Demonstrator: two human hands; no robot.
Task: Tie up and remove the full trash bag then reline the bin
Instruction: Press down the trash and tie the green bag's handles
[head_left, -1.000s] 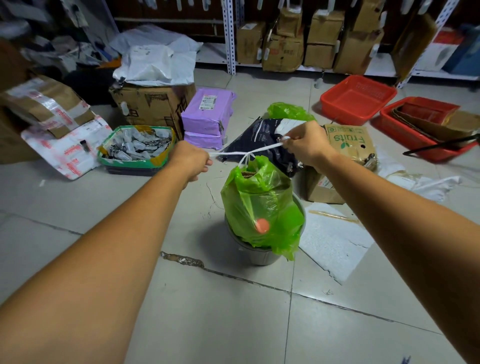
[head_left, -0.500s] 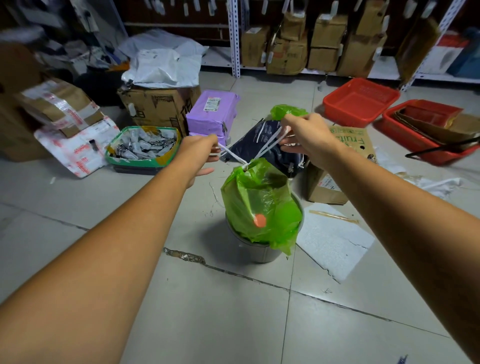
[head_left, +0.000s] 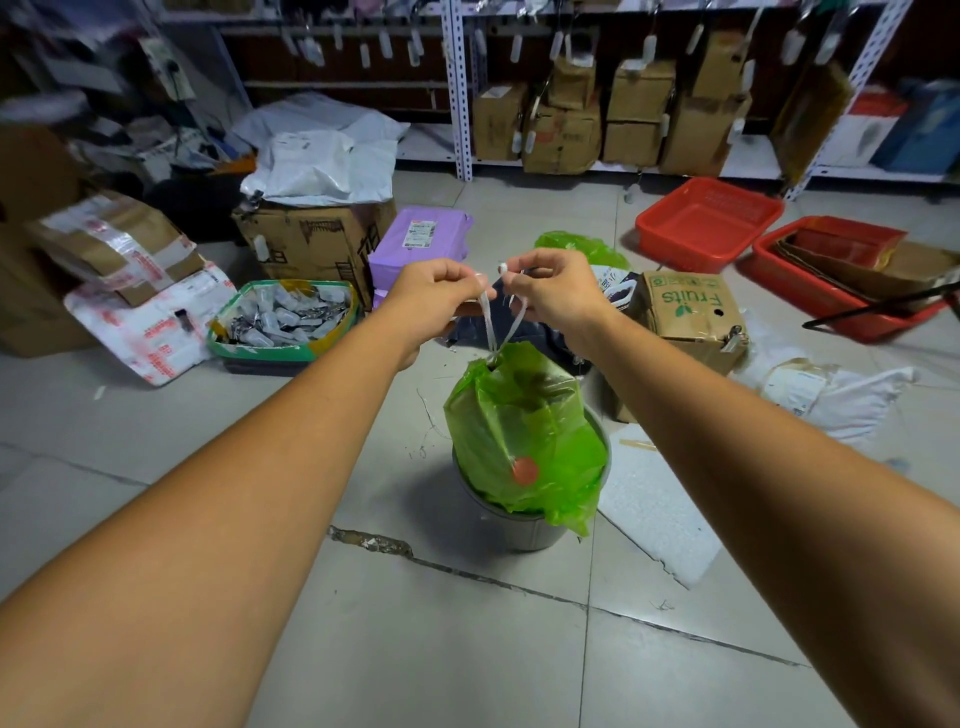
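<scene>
- Shelf rack (head_left: 462, 104) along the back wall: lower shelf stacked with taped cardboard cartons (head_left: 561, 130).
- Big cardboard box (head_left: 311, 239) on the floor (head_left: 415, 649), back left; white poly mailers (head_left: 322, 161) piled on top.
- Two red baskets, back right. Nearer-centre one (head_left: 709, 223) shows bare bottom. The other (head_left: 769, 260) holds flattened cardboard (head_left: 883, 265).
- "Fruits" carton (head_left: 685, 306) just right of the hands, flaps shut.
- Green-rimmed tray (head_left: 283, 351) on the left, full of small silver-grey packets (head_left: 285, 317).
- Grey bin (head_left: 524, 530) on the floor, centre frame; holds the bag.
- Green trash bag (head_left: 524, 431): in the bin, full. Upright, long axis vertical, cinched neck points up. Its hem drapes over the bin's near-right rim.
- Orange round item (head_left: 524, 470) visible through the film, possibly a cap; can't tell.
- Left hand (head_left: 436, 291) and right hand (head_left: 556, 291): close together above the neck, fingers curled, each pinching one strand.
- White drawstring (head_left: 488, 322): two strands rise from the neck in a narrow V, one to each hand.
</scene>
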